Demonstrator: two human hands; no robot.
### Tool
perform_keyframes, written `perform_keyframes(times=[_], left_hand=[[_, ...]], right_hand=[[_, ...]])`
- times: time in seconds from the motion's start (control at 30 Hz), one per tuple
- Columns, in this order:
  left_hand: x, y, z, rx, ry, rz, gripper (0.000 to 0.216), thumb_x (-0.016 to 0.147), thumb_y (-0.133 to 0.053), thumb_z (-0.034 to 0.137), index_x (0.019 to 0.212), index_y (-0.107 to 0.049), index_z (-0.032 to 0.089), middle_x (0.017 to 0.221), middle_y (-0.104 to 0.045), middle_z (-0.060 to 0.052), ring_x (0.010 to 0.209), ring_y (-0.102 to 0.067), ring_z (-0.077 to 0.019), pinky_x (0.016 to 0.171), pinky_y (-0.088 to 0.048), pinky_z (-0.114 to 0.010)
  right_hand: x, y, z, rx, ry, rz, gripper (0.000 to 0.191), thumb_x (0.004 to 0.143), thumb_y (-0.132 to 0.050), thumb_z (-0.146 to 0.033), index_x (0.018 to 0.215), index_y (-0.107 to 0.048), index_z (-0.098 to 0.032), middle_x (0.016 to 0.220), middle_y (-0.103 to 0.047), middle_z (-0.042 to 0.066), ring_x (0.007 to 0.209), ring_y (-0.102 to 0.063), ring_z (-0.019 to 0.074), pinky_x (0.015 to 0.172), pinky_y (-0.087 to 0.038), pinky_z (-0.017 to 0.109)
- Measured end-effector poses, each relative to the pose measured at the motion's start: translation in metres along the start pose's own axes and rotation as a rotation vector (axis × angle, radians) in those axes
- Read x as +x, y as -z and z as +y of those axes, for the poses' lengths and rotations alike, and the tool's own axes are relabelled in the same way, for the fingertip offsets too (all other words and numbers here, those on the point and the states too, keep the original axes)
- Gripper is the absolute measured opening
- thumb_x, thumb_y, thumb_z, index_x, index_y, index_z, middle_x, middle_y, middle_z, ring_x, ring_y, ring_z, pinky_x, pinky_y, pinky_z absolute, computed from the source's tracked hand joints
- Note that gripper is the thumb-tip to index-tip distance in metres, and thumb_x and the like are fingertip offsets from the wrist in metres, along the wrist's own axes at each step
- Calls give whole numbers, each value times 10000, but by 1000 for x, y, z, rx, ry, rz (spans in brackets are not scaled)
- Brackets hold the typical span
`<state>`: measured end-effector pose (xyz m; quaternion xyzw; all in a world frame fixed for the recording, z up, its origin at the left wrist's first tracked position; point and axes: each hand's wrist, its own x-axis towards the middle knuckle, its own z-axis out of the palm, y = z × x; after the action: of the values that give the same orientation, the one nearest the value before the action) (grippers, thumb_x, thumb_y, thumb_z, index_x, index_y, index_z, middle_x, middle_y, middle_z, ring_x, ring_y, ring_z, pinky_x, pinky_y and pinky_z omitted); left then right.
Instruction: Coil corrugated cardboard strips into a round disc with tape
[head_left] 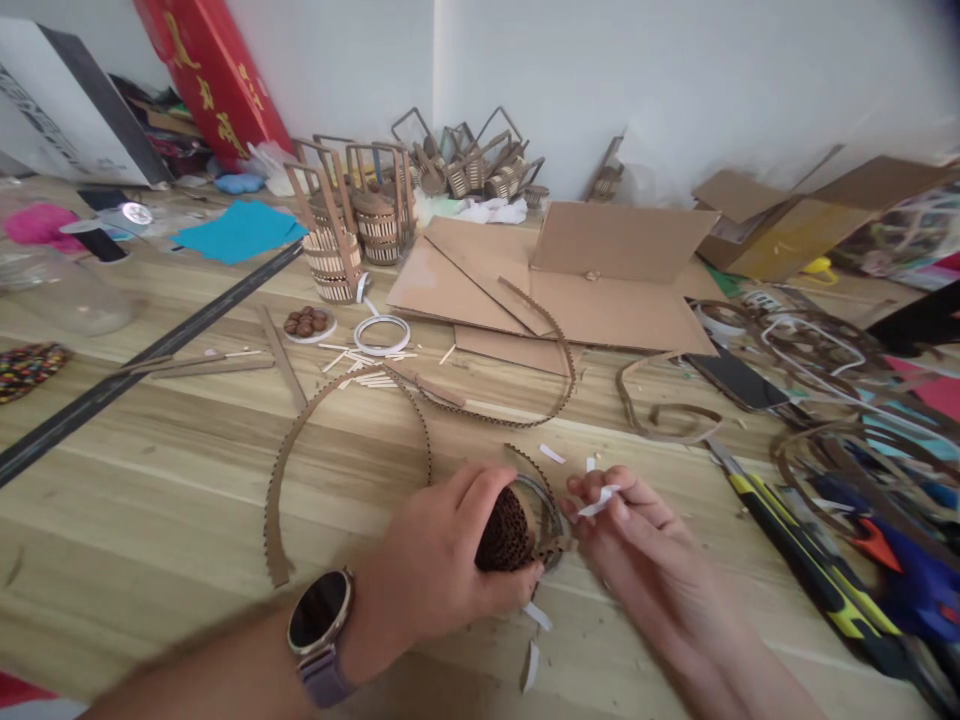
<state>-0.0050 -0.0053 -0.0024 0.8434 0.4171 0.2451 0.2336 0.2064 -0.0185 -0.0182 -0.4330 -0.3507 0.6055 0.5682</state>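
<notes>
My left hand (442, 555), with a watch (321, 612) on its wrist, is wrapped round a coiled roll of brown corrugated cardboard strip (504, 535). The roll's fluted end faces up and to the right. A loose tail of the strip (553, 548) sticks out toward my right hand (637, 535). Between the thumb and finger of that hand is a small white paper strip (600, 500), pinched. Behind the roll lies a grey ring (551, 500), partly hidden. Several white paper scraps (531, 665) are scattered on the wooden table (202, 560) nearby.
Curved corrugated strips (276, 500) lie behind my hands. Small woven baskets (330, 265), a dish of brown balls (309, 322), a tape roll (381, 335) and cardboard sheets (622, 310) stand farther back. At right lie a yellow-black utility knife (806, 560) and a blue tool (919, 570).
</notes>
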Motion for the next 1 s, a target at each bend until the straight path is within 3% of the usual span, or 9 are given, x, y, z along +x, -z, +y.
perform_keyframes(times=[0.17,0.37,0.53,0.8,1.0], left_hand=[[-2,0,1,74,-89,18,613,813,-678,425,1299,-382,194,1248,-625,-148,1032,-667,-306,836,-566,-397],[-4,0,2,47,-166,-55,677,824,-679,491,1337,-364,180,1316,-585,-177,1080,-652,-318,871,-560,-409],[-3,-2,3,-25,-168,-60,655,803,-713,437,1312,-387,185,1328,-581,-158,1128,-629,-304,916,-542,-393],[-5,-5,3,-98,-161,-64,642,807,-715,407,1323,-405,185,1321,-578,-149,1157,-607,-305,939,-525,-406],[-4,-5,5,-151,-146,-82,587,772,-749,331,1254,-449,183,1291,-593,-128,1171,-592,-286,965,-505,-376]], right_hand=[[-4,-10,0,23,5,-55,273,670,-827,-437,772,-631,-276,703,-566,-9,684,-549,184,634,-464,328],[-14,-21,-8,40,-52,-81,324,628,-853,-431,700,-598,-245,639,-511,-22,596,-467,154,540,-394,271],[-18,-27,-7,104,-153,-159,298,632,-863,-400,699,-620,-241,619,-511,-39,566,-447,126,525,-365,239],[-21,-29,-2,110,-223,-141,323,602,-878,-403,698,-621,-233,664,-566,-26,593,-513,135,540,-401,241],[-21,-27,3,114,-220,-180,245,683,-839,-369,751,-633,-256,720,-580,-32,603,-517,125,552,-418,233]])
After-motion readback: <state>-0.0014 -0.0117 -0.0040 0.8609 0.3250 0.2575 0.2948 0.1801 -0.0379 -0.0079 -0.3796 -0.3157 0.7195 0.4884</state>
